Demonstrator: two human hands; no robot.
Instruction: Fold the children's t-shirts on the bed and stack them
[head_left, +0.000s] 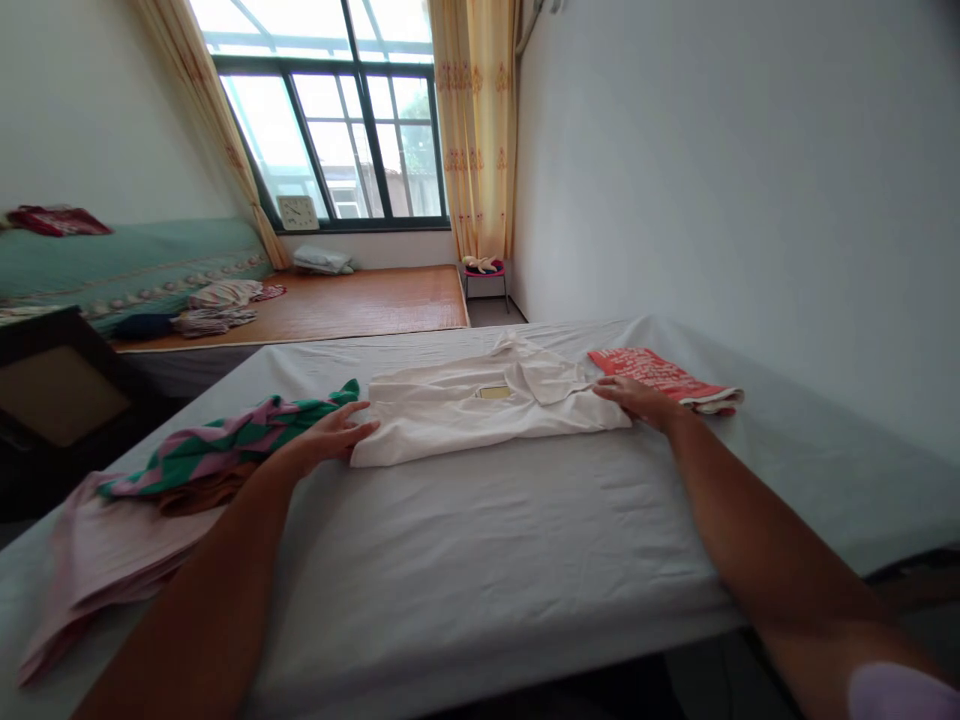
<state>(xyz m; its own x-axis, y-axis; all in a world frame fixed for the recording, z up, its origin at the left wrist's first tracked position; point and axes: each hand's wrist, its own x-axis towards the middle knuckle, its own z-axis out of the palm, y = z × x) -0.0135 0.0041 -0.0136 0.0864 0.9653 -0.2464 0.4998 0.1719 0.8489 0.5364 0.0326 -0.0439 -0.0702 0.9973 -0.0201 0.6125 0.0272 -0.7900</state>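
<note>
A white collared shirt [450, 420] lies folded into a wide strip across the bed, its collar end toward the right. A small yellowish rectangle [493, 393] shows near its middle. My left hand [337, 435] is at the shirt's left end, thumb and fingers closed on the edge. At the other end, my right hand [634, 396] grips the fabric near the collar; some of its fingertips are hidden in the cloth. Just past my right hand rests a folded red cloth with white lettering [649, 372]. A green and pink patterned garment [225, 445] lies beside my left hand.
Pink cloth [120, 540] and a brown piece [206, 490] lie under the patterned garment. Grey-white sheeting [480, 560] covers the bed. Behind it are a brown mat [375, 295] with clothes, a small stool [486, 268] and a window; a wall [735, 180] borders the right.
</note>
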